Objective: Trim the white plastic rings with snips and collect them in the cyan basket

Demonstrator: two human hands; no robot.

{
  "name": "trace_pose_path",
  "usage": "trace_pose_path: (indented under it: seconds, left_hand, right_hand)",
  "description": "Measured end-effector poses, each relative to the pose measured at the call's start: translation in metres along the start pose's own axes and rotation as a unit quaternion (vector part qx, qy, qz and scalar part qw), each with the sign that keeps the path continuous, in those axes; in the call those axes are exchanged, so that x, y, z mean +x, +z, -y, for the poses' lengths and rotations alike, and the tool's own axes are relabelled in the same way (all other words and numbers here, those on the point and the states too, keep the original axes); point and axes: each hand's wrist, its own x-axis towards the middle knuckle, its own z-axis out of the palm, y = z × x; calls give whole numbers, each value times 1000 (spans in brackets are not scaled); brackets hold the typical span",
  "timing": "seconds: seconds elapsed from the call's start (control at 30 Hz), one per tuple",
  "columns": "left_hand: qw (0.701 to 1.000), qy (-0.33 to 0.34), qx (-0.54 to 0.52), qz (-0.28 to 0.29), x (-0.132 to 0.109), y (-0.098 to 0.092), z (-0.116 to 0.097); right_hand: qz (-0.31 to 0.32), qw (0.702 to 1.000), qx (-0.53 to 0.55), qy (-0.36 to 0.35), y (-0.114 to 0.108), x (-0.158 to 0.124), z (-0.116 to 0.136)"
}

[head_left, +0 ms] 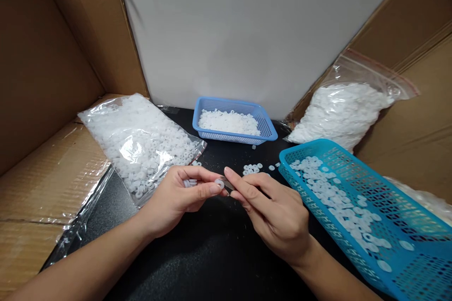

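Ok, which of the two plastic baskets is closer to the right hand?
The teal basket tilted at the right, beside the right hand and scattered with white rings. The smaller blue basket sits at the back against the white wall.

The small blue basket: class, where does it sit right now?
In the head view, the small blue basket sits at the back centre of the black table, against the white wall, between two bags of white rings.

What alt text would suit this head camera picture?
Two bare hands meet over a black table: the left hand pinches a white ring, the right hand holds a small tool against it. Baskets and bags of rings surround them.
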Motion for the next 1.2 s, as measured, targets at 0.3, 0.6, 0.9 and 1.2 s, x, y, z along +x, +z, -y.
trace_pose_path:
  seconds: [0.3, 0.6, 0.9, 1.2]
  left_hand:
    - [1000, 7, -19, 2, 0, 0, 2]
    - [1000, 1, -3, -1, -1, 0, 2]
    - [1000, -9, -9, 16, 0, 0, 0]
    - [1000, -5, 8, 22, -2, -2, -2]
  right_hand:
    - [-5, 1000, 8, 7, 1, -1, 2]
    - [-1, 1000, -11, -5, -1, 0, 1]
    - [-4, 999, -31, -11, -2, -1, 2]
    - [1, 998, -56, -27, -2, 0, 3]
